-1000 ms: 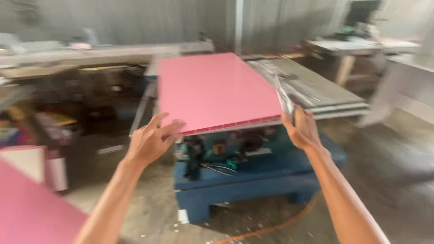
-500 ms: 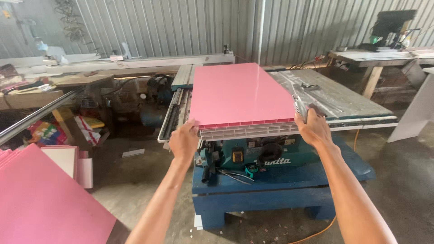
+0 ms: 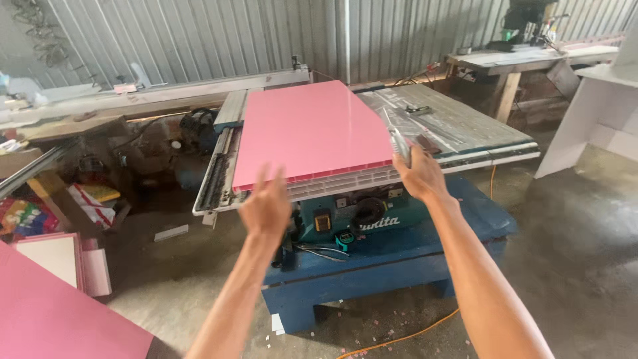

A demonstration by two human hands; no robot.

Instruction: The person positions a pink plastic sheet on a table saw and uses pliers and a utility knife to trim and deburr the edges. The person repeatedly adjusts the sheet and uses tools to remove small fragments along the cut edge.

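Left hand (image 3: pixel 267 207) sits open, fingers spread, at the near left edge of the pink panel (image 3: pixel 312 133); looks just off the edge or barely touching, can't tell which. Right hand (image 3: pixel 420 176) is at the near right corner, fingers curled round the edge, probably to steady it.

Big to small:
- Corrugated wall (image 3: pixel 199 33) runs along the far side.
- Saw table (image 3: pixel 458 123), grey top, carries the panel flat w/ its near edge overhanging slightly, so the hollow ribbed end shows. Teal saw body (image 3: pixel 359 216) hangs under it on a blue base (image 3: pixel 399 252).
- Another pink sheet (image 3: pixel 53 319) near left, by the floor, w/ a white board (image 3: pixel 50 256) beside it.
- Workbench (image 3: pixel 518 63) far right, drill press on top, too blurred for detail.
- Orange cable (image 3: pixel 399 339) trails on the floor near the base.
- Open clutter far left: coloured packets (image 3: pixel 26 216) in a heap; no bin or box I can make out.
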